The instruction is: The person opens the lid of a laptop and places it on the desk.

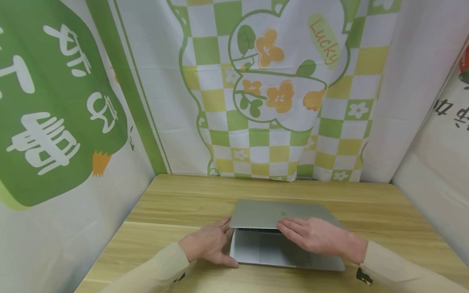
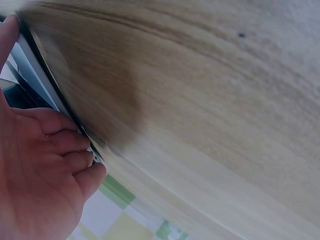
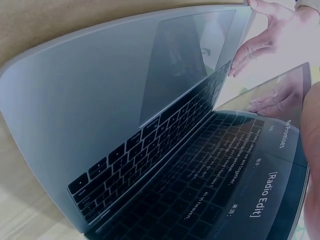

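A silver laptop (image 1: 265,248) lies on the table with its lid (image 1: 256,213) partly lowered over the keyboard (image 3: 150,145). In the right wrist view its lit screen (image 3: 245,180) shows white text, including "[Radio Edit]". My left hand (image 1: 210,243) is at the left side of the base, thumb by the front corner and fingers along the edge. The left wrist view shows that palm (image 2: 40,175) against the laptop's side. Fairly straight, the fingers of my right hand (image 1: 316,236) rest on top of the lid near its front edge.
The wooden table (image 1: 176,199) carries the laptop near its front edge. Behind it hangs a green and yellow checked curtain (image 1: 253,158) with flower prints. Printed cloth (image 1: 121,191) hangs at the left, and another white cloth (image 1: 436,162) at the right.
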The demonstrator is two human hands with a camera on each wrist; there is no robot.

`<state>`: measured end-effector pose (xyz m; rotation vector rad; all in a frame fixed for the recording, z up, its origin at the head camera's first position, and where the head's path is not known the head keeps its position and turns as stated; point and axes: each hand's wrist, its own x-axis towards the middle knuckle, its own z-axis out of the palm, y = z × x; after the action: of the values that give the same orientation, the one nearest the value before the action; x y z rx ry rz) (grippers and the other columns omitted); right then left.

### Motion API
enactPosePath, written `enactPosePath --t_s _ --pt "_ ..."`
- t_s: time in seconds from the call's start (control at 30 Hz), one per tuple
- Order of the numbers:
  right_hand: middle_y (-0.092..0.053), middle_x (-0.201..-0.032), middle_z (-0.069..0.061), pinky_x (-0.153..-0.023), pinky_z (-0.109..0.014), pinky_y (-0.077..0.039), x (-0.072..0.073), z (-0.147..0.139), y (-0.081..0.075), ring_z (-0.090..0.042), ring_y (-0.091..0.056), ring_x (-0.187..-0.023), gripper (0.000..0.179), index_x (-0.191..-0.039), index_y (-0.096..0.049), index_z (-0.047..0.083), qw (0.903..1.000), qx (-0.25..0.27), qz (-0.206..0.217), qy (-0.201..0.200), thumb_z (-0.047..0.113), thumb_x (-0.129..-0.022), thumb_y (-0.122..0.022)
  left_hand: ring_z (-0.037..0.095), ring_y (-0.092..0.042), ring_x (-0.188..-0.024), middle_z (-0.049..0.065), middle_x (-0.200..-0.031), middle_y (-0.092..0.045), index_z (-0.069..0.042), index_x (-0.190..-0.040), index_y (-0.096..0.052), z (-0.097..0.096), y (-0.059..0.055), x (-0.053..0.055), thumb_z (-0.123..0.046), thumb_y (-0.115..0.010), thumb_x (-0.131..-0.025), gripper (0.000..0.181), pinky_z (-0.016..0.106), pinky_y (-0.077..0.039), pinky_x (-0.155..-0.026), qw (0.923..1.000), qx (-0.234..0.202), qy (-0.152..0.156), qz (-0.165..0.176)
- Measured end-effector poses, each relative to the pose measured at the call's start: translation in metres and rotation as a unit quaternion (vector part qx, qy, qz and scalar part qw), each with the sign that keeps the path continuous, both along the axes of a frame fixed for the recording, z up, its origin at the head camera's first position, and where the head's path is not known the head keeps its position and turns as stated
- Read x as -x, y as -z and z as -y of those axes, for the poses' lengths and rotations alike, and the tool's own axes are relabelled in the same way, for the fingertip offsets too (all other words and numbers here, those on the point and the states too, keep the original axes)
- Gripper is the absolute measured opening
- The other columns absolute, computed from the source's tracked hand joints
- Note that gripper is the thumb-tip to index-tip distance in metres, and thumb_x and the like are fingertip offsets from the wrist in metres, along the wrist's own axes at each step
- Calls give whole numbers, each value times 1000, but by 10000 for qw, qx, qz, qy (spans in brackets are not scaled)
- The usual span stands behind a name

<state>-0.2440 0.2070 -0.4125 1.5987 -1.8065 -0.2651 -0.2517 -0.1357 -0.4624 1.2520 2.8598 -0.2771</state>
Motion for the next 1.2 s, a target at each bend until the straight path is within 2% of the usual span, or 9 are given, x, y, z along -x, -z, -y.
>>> enactPosePath --t_s 0.23,0.43,0.6,0.67,0.73,0.83,0.9,1.03,1.2 --pt "-69 -120 -16 -73 -29 -60 3 -1 -4 -22 -70 -106 48 -127 -58 -4 9994 80 339 56 5 -108 -15 36 -34 -145 21 -149 -46 3 -144 -44 -2 -3 -1 -85 -45 -79 110 37 -32 -120 9993 284 -174 160" --pt "-68 -121 -17 -76 -31 -60 7 -1 -10 -23 -69 -106 52 -128 -56 -4 9981 125 568 218 4 -107 -9 34 -34 -146 22 -152 -40 5 -146 -41 -2 -5 -1 -84 -44 -80 111 36 -30 -121 9990 390 -173 133" --pt "-67 -121 -17 -77 -31 -60 15 -1 -21 -23 -69 -103 56 -130 -55 -5 9948 250 894 420 2 -101 -8 32 -32 -147 24 -154 -35 5 -146 -40 -4 -6 -2 -84 -42 -81 110 36 -28 -122 9984 508 -166 164" --pt "-68 -120 -16 -78 -31 -60 20 -2 -28 -23 -70 -101 50 -130 -55 -4 9925 321 1037 564 -3 -96 -18 32 -32 -147 24 -155 -35 5 -146 -40 -4 -5 -2 -84 -41 -82 110 36 -28 -122 9983 530 -162 186" --pt "-69 -118 -15 -79 -31 -60 25 -2 -34 -23 -70 -99 45 -129 -56 -3 9898 419 1189 666 -10 -90 -35 32 -32 -147 24 -155 -34 4 -146 -40 -4 -5 -2 -84 -41 -82 109 36 -28 -122 9982 524 -182 235" --pt "-70 -115 -14 -78 -30 -60 30 -2 -39 -22 -71 -94 55 -128 -57 -3 9863 522 1369 752 -16 -74 -58 32 -32 -147 23 -155 -34 4 -147 -39 -5 -5 -1 -85 -40 -82 110 37 -29 -121 9980 533 -212 273" --pt "-71 -112 -13 -77 -29 -61 32 -1 -41 -22 -71 -92 58 -126 -58 -3 9853 601 1406 763 -15 -70 -64 32 -32 -147 24 -155 -34 4 -147 -39 -5 -6 -1 -85 -40 -82 110 37 -30 -121 9980 539 -223 261" --pt "-73 -107 -13 -74 -28 -61 38 -1 -45 -21 -72 -86 50 -124 -60 -2 9854 753 1341 736 -11 -75 -62 33 -33 -147 24 -155 -34 4 -146 -39 -6 -6 0 -85 -40 -81 111 38 -30 -120 9980 542 -217 227" --pt "-74 -99 -11 -70 -27 -61 47 -1 -48 -19 -72 -82 33 -121 -60 -1 9878 800 1141 688 -4 -92 -47 33 -32 -147 23 -156 -32 3 -147 -39 -5 -5 -1 -86 -40 -81 111 38 -31 -120 9976 530 -286 330"
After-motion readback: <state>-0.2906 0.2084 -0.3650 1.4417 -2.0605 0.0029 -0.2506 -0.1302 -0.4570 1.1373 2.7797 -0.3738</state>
